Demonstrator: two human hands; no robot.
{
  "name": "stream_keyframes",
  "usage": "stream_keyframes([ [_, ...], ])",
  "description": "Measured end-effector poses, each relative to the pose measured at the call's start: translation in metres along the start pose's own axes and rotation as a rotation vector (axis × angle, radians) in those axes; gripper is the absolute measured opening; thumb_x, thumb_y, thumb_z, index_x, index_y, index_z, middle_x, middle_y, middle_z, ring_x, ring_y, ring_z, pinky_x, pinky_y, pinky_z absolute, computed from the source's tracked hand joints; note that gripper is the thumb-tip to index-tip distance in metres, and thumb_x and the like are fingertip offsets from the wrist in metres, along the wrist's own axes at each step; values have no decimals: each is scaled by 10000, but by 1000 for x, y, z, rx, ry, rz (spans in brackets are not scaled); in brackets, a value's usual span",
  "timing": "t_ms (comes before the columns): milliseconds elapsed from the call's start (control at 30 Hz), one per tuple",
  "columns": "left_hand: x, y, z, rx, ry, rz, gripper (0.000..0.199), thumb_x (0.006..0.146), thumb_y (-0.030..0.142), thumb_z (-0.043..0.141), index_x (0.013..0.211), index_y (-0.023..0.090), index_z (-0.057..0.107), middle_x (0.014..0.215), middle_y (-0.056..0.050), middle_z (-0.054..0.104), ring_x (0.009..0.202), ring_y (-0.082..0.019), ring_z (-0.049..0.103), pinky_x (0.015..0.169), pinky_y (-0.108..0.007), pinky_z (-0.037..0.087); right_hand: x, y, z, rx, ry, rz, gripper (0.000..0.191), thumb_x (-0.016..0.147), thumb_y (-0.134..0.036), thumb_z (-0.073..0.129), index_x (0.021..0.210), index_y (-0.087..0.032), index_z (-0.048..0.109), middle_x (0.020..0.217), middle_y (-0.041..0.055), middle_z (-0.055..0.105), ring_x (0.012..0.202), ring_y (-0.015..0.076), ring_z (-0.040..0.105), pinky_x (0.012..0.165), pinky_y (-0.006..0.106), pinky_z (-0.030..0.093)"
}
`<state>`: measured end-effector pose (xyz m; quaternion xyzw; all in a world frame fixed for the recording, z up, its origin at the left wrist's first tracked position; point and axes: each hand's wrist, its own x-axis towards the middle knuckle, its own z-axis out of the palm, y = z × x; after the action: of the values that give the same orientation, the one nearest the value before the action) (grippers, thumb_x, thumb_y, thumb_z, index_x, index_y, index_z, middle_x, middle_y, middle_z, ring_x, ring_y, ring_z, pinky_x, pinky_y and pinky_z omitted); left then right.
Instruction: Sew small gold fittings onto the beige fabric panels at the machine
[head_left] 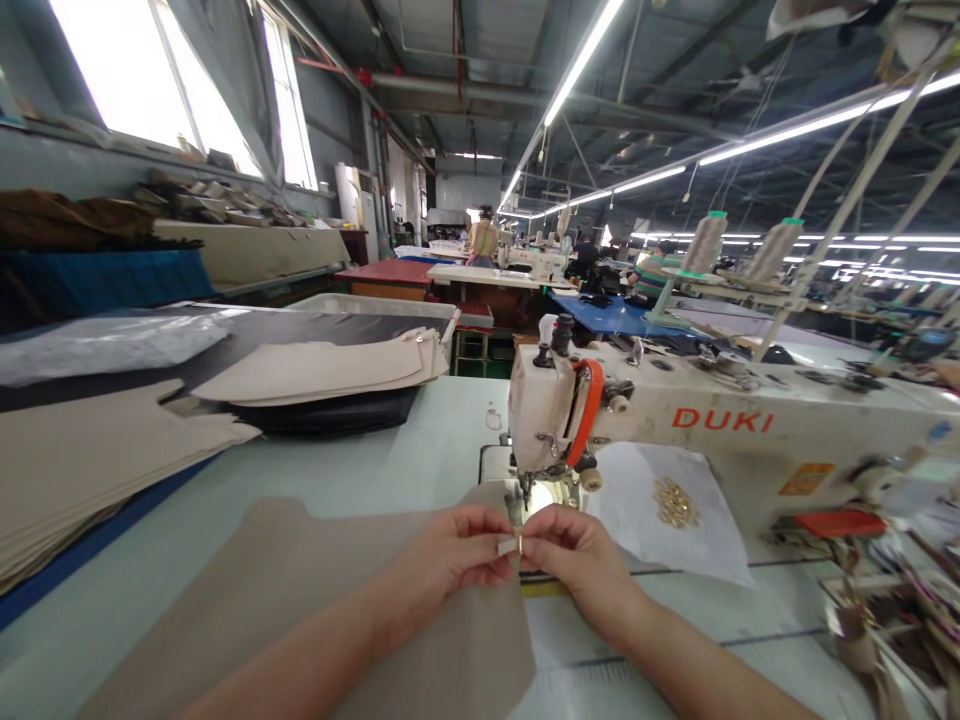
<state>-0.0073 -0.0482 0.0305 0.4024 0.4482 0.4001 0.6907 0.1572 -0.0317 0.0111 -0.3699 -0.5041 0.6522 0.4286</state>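
Note:
My left hand pinches a short light strip between thumb and fingers, just in front of the sewing machine's needle area. Close beside it, my right hand holds a small gold ring at the strip's end. Below both hands lies a large beige panel, flat on the pale table. The white sewing machine stands directly behind my hands, its lamp lit near the needle. To the right, a pile of gold rings rests on a white sheet.
Stacked beige pieces lie at the back left, with another stack at the left edge. Beige straps hang at the lower right. Thread cones stand behind the machine. A person is in the distance.

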Motion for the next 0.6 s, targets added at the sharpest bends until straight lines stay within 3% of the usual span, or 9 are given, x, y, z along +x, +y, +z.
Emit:
stream_keyframes([
  [133,5,-3,-3,79,5,4,247,564,290,756,672,144,588,588,8,625,570,-111,563,592,-220,438,0,3,0,-37,-37,-18,321,560,-405,797,677,-163,622,611,-13,642,573,120,595,610,247,479],
  [233,8,-7,-5,207,3,82,173,596,262,694,651,150,574,557,25,608,551,-117,543,579,-227,422,-2,4,0,-87,-64,-78,289,638,-415,743,705,-167,611,617,-12,630,593,127,596,604,248,474],
  [333,8,-12,-5,390,60,233,85,608,214,633,633,160,572,571,36,584,558,-117,531,566,-221,410,-8,4,1,-226,-58,-209,177,716,-327,680,780,-179,607,680,-11,616,658,127,580,642,242,458],
  [433,3,-13,-2,574,151,374,21,630,169,553,628,173,574,602,35,577,585,-122,542,576,-218,423,-13,4,3,-440,-29,-356,205,663,-196,698,835,-194,586,773,-7,592,740,136,551,689,238,439],
  [600,-2,-12,-1,682,219,454,55,636,153,520,653,183,561,628,32,576,616,-138,566,602,-228,453,-13,7,0,-568,-28,-481,182,687,-132,660,827,-201,566,808,2,594,761,139,547,697,234,433],
])
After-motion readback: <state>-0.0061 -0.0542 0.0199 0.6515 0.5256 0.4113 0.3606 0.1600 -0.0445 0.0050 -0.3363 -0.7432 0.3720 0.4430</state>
